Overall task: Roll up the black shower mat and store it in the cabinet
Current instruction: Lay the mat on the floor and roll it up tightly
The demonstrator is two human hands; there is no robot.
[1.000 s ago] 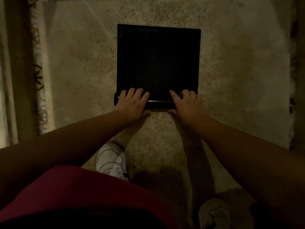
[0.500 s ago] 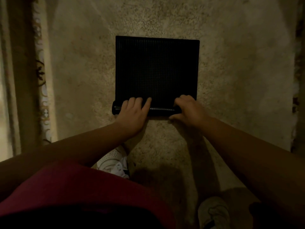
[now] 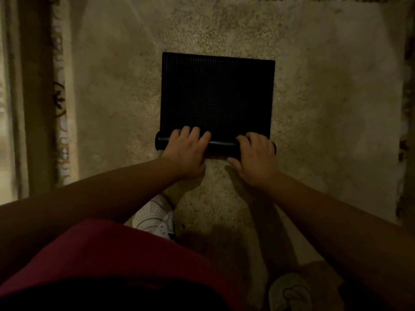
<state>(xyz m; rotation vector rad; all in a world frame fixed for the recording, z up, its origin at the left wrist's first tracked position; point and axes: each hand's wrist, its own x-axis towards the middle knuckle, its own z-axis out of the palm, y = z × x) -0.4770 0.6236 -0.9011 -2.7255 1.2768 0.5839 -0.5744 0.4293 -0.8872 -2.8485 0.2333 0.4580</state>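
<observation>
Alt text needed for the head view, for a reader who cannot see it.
Two bare hands, the left hand and right hand, press on the rolled near end of a black shower mat lying mostly flat on a beige carpet. A white shoe shows below.

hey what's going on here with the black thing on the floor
A person is bent over a black textured shower mat lying on a beige shaggy carpet. Only the near edge is rolled into a tight tube; most of the mat lies flat beyond it. The left hand and right hand both press on the roll, fingers curled over its top. White sneakers show below. No cabinet is in view.
</observation>
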